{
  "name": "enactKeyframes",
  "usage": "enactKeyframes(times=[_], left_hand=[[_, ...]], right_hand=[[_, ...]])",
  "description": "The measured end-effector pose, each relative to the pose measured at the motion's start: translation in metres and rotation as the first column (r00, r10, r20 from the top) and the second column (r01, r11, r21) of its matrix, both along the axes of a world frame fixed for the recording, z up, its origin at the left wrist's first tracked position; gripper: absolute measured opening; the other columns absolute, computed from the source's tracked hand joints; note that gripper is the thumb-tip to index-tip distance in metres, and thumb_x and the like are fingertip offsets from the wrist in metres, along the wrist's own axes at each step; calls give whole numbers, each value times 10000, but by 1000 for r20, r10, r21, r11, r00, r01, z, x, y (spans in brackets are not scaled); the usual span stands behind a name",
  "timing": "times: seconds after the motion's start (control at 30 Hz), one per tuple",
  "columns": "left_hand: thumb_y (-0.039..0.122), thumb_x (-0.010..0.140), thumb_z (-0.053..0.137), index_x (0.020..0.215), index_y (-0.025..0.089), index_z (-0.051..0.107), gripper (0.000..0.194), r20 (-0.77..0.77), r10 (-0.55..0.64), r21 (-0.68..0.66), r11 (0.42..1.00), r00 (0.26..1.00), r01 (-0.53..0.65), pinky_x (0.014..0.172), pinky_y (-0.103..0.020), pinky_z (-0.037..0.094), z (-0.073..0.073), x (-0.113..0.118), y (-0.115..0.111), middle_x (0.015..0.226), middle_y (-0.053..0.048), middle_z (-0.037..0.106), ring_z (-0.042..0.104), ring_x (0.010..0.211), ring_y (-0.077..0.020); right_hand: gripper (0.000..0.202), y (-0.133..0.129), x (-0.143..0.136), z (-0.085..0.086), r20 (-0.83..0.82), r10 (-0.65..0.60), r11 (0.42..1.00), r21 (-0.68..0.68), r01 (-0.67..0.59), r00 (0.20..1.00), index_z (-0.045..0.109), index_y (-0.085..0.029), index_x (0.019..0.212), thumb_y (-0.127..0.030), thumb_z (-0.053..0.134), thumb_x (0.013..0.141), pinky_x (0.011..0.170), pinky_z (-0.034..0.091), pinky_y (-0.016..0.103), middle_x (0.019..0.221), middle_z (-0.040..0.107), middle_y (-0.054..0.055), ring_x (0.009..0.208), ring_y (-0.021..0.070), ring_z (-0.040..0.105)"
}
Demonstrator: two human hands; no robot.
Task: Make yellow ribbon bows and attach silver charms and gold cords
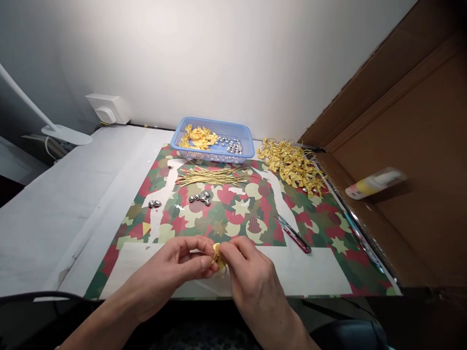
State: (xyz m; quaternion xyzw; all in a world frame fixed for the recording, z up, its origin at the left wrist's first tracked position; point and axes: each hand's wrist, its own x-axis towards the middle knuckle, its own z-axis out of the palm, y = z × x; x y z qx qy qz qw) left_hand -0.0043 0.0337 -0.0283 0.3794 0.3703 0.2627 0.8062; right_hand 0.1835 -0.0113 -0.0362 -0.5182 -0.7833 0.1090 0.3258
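A small yellow ribbon bow [216, 249] is pinched between my two hands above the front of the table, mostly covered by the fingers. My left hand [178, 260] grips it from the left with thumb and fingertips. On the other side my right hand [250, 267] has its thumb and fingers closed on the bow, and a thin loop of cord shows beside them. Beyond the hands lie several shiny silver bells or beads [200, 198], with another small group [154, 203] to the left. A bundle of thin golden cords [211, 176] stretches across the patterned sheet behind these.
A blue plastic basket [215, 156] at the back holds yellow ribbon pieces and silver beads. To its right is a pile of yellow bows with cords [292, 163]. Small scissors [295, 236] lie right of the hands. A cardboard wall [401, 121] bounds the right, where a bottle [374, 183] leans.
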Motion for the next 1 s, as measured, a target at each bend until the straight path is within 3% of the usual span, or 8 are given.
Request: enactKeyframes(times=[0.3, 0.47, 0.7, 0.87, 1.0], left_hand=[[332, 868, 782, 733, 188, 745, 201, -118, 65, 221, 974, 991, -38, 841, -311, 472, -2, 5, 0, 921, -43, 616, 580, 901, -214], [341, 901, 744, 731, 186, 732, 230, -141, 67, 274, 961, 988, -26, 850, -316, 453, -1, 5, -2, 905, -37, 597, 557, 889, -211], [354, 941, 700, 742, 189, 673, 260, -71, 66, 211, 976, 995, -50, 875, -327, 495, 2, 5, -5, 911, -31, 585, 569, 899, -206], [411, 948, 689, 776, 189, 625, 288, -77, 87, 159, 985, 993, -74, 786, -292, 503, 3, 6, -6, 806, -4, 584, 546, 776, -168], [470, 947, 674, 840, 185, 640, 306, -116, 117, 135, 986, 986, -101, 763, -282, 504, 1, 7, -6, 753, 2, 607, 567, 757, -166]], right_hand=[[286, -1, -1, 3, 16, -9, 999, 42, 9, 1000, 631, -186, 905, -19, 407, 966, 597, 450, 245, 796, 587, 41, 662, 169, 568], [273, -4, -6, -1, 21, -44, 995, 91, 42, 999, 638, -130, 1156, -56, 426, 1001, 632, 460, 294, 810, 620, 63, 703, 209, 588], [247, -8, -11, -7, 21, -93, 988, 125, 90, 995, 669, -153, 908, -47, 460, 983, 598, 408, 291, 731, 555, 44, 652, 191, 519], [301, -6, -7, -2, 111, -100, 989, 118, 87, 989, 671, -175, 844, -48, 437, 984, 600, 407, 277, 740, 548, 44, 681, 190, 536], [327, -6, -6, -2, 56, -54, 996, 68, 50, 997, 673, -194, 890, -2, 415, 946, 597, 422, 265, 753, 553, 35, 685, 188, 536]])
